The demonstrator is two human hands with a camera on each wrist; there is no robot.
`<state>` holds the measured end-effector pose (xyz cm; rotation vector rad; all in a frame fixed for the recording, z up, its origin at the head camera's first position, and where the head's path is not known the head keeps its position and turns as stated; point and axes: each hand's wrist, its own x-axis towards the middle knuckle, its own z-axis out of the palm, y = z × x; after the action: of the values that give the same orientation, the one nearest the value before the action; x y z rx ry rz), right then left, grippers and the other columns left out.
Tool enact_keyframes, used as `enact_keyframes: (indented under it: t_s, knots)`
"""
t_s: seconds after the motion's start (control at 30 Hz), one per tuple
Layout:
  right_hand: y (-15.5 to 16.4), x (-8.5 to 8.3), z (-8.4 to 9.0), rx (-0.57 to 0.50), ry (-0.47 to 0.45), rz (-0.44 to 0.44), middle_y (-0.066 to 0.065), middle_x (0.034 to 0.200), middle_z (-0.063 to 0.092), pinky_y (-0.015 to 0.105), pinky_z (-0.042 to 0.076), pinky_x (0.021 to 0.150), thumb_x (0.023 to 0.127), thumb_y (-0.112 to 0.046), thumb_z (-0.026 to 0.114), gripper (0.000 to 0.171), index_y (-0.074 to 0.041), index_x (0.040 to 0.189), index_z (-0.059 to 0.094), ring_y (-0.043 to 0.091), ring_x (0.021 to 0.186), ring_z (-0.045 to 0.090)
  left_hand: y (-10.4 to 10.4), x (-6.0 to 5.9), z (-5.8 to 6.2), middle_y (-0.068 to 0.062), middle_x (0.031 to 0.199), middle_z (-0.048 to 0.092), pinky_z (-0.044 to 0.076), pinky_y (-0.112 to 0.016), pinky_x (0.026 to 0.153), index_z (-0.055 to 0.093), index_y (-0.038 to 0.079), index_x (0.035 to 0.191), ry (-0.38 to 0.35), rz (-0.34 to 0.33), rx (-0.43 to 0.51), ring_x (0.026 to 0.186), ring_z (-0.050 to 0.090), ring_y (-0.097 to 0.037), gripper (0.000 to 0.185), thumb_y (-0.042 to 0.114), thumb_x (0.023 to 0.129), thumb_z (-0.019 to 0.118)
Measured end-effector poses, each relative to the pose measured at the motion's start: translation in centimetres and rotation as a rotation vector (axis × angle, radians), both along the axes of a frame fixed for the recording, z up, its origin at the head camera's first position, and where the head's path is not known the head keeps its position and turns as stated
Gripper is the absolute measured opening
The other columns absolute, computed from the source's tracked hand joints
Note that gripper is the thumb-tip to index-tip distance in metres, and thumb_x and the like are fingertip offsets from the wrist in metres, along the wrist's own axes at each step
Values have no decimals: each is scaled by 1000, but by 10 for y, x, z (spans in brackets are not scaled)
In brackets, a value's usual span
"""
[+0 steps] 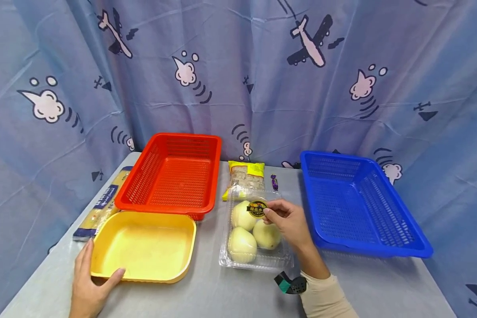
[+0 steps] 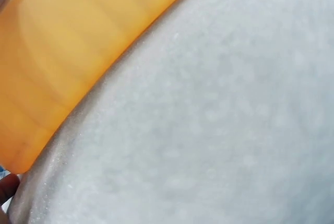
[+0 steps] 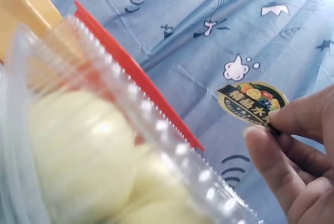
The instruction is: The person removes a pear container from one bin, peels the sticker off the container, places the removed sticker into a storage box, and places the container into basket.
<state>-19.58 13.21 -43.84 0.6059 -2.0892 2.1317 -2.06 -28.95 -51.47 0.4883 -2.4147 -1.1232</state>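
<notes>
My right hand (image 1: 288, 223) pinches a small oval label (image 3: 253, 104) between thumb and fingertips. The label is black and gold, with fruit pictures and Chinese writing. In the head view it overlaps a clear plastic box (image 1: 284, 260) holding three pale yellow-green round fruits (image 1: 242, 245). The right wrist view shows the label beside the box's ridged edge. At the near left corner of a yellow basin (image 1: 143, 247), my left hand (image 1: 89, 276) has its thumb at the front rim and its fingers along the left side. Nothing lies inside the basin.
A red basket (image 1: 184, 183) stands behind the basin, and a blue basket (image 1: 357, 207) is at the right. Beside the red one lies a long blue-and-gold packet (image 1: 103, 203). Behind the box are a yellow-edged bag (image 1: 246, 174) and a purple-wrapped candy (image 1: 274, 182). A patterned curtain (image 1: 242, 79) hangs behind.
</notes>
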Motion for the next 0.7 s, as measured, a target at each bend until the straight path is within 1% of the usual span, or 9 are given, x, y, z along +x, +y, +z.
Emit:
enact_keyframes:
  t_s: [0.17, 0.4, 0.5, 0.63, 0.7]
  knots:
    - [-3, 6, 8, -35, -45, 3, 28, 83, 61, 31, 56, 62, 85, 14, 63, 15, 22, 97, 59, 17, 65, 66, 0, 0, 0, -24, 155, 13, 8, -56, 111, 10, 11, 156, 5, 1, -3, 138, 16, -44, 106, 26, 79, 81]
    - [-5, 18, 21, -85, -120, 52, 22, 84, 64, 32, 56, 65, 85, 16, 62, 20, 26, 100, 53, 19, 68, 69, 4, 0, -2, -22, 155, 14, 9, -55, 111, 12, 9, 156, 13, 8, 17, 138, 17, -43, 105, 25, 78, 81]
    - [-5, 23, 23, -88, -130, 72, 21, 85, 63, 32, 56, 65, 85, 17, 61, 20, 27, 100, 52, 19, 69, 69, 4, 1, -3, -21, 155, 16, 8, -53, 112, 15, 7, 155, 40, -2, 20, 139, 17, -41, 105, 22, 76, 82]
    - [-9, 28, 28, -99, -135, 81, 20, 86, 63, 32, 56, 65, 85, 17, 61, 20, 27, 100, 52, 19, 69, 69, 1, 3, -4, -20, 155, 17, 6, -44, 113, 17, 8, 155, 79, -13, 18, 140, 16, -37, 105, 17, 73, 82]
    - [-13, 31, 31, -102, -141, 79, 20, 86, 62, 32, 56, 65, 85, 17, 61, 20, 26, 100, 52, 19, 69, 69, -1, 3, -3, -20, 155, 18, 6, -41, 113, 18, 8, 155, 85, -13, 16, 140, 17, -35, 105, 16, 73, 82]
